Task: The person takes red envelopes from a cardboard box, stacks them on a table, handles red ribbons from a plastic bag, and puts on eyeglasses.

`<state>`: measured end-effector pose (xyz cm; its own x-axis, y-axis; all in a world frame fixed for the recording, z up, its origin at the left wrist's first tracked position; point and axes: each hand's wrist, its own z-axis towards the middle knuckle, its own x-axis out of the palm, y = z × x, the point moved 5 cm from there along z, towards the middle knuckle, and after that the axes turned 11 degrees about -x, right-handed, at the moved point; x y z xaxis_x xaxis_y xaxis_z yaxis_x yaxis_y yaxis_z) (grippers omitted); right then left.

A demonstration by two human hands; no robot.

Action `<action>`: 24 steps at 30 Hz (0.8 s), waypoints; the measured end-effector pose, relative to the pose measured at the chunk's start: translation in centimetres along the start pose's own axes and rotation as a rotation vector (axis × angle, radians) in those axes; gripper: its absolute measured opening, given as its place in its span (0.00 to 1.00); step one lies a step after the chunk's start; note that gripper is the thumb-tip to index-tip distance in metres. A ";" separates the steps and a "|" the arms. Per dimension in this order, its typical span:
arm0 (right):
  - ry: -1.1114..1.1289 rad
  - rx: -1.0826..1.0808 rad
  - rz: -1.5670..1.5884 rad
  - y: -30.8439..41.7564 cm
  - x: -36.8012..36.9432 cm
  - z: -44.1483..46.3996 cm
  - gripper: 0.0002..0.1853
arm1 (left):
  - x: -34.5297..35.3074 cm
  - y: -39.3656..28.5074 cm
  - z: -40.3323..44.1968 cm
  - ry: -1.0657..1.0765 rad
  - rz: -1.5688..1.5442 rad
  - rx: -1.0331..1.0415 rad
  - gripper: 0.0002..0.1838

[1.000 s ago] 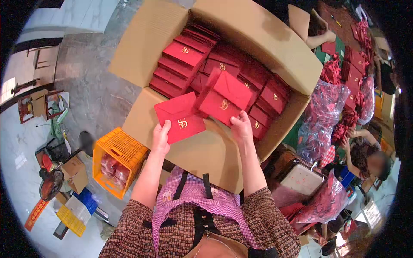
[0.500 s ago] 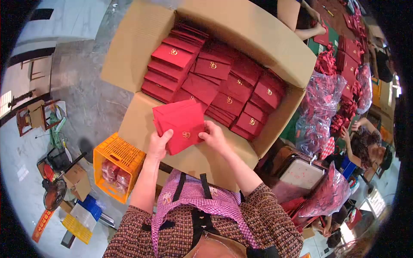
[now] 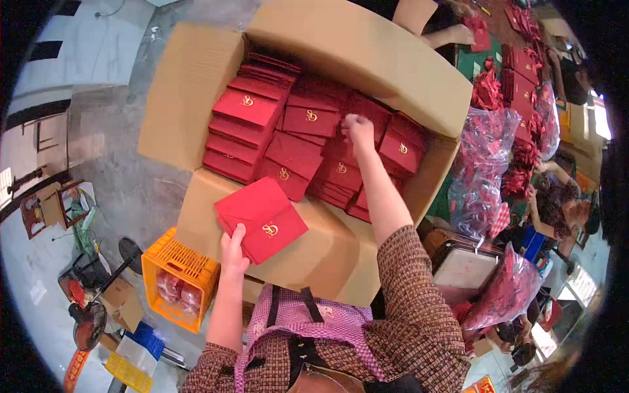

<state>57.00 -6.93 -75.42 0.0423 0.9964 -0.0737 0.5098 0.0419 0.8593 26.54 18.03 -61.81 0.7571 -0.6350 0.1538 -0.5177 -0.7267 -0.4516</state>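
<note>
Red paper fills my view: my left hand [image 3: 234, 252] is clamped on a small batch of red envelopes [image 3: 261, 219], the thumb pressed flat on the top one beside its gold monogram [image 3: 269, 230]. I hold them tilted above the near flap [image 3: 314, 265] of a big cardboard box [image 3: 367, 56]; how many are in the batch I cannot tell. My two hands are well apart. My right hand [image 3: 359, 130] reaches over the box, fingers curled in above the packed stacks [image 3: 308, 118], and whether it has hold of an envelope I cannot tell, as the fingertips are blurred. Inside the box the stacks stand side by side in leaning rows, several showing the same gold mark. Across my lap lies a purple checked cloth [image 3: 308, 335] with dark straps, and my sleeve [image 3: 419, 281] is a brown check. To my left, on the floor, an orange crate [image 3: 208, 278] holds red packets [image 3: 178, 289] in clear wrap, with a black fan [image 3: 90, 326] beyond it. On my right are a clear plastic bag [image 3: 481, 170] with red stuff in it, a pale tray [image 3: 464, 272] and another filled bag [image 3: 508, 288]. Farther up, a co-worker's arm [image 3: 449, 37] extends towards a red piece [image 3: 479, 34], and another person [image 3: 557, 203] sits off to the right.
</note>
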 end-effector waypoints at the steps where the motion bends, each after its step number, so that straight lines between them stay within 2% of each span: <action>1: 0.082 0.021 -0.230 -0.8 0.4 2.3 0.15 | 0.0 0.3 0.2 -0.002 0.002 -0.005 0.22; 2: 0.169 0.045 -0.462 -2.6 0.6 4.5 0.16 | -0.1 0.5 0.4 0.010 -0.026 0.004 0.22; 3: 0.224 -0.057 -0.683 -2.3 1.4 4.8 0.21 | -0.4 0.6 0.4 0.021 -0.056 0.012 0.22; 6: 0.122 -0.211 -0.727 -1.8 2.0 2.5 0.34 | -1.1 1.1 1.0 0.031 -0.086 0.003 0.23; 9: -0.004 -0.134 -0.574 -3.0 1.6 0.6 0.36 | -0.6 0.6 0.5 0.022 -0.095 -0.017 0.24; 11: 0.082 -0.003 -0.266 -5.6 0.8 -0.7 0.32 | -0.6 0.6 0.6 0.032 -0.108 -0.017 0.24; 12: 0.001 -0.149 -0.331 -5.9 -0.1 -1.7 0.24 | -0.6 0.7 0.5 0.040 -0.112 -0.020 0.25; 14: 0.138 -0.055 -0.002 -2.5 -0.2 -5.3 0.15 | -0.6 0.6 0.5 0.045 -0.120 -0.024 0.25; 15: 0.181 0.080 0.096 -2.6 -0.7 -5.9 0.09 | -0.5 0.6 0.5 0.047 -0.123 -0.026 0.26; 17: 0.144 0.079 0.345 -1.8 -1.4 -6.4 0.09 | -0.5 0.6 0.6 0.056 -0.120 -0.016 0.25; 19: 0.179 0.014 0.304 0.1 -1.6 -5.0 0.12 | -0.6 0.7 0.7 0.062 -0.111 -0.010 0.25; 21: 0.111 0.041 0.196 -0.8 -1.9 -1.0 0.14 | -0.9 1.0 1.0 0.050 -0.121 -0.051 0.24; 23: 0.102 0.006 0.180 -1.5 -1.0 3.4 0.07 | -1.0 1.1 1.1 0.042 -0.104 -0.044 0.24; 24: 0.033 0.119 0.141 -0.3 -0.5 3.2 0.07 | -1.2 1.1 1.1 0.036 -0.088 -0.038 0.23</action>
<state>59.55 -7.63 -77.28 0.0933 0.9937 0.0614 0.5991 -0.1053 0.7937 25.47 18.30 -63.43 0.7858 -0.5769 0.2229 -0.4654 -0.7890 -0.4012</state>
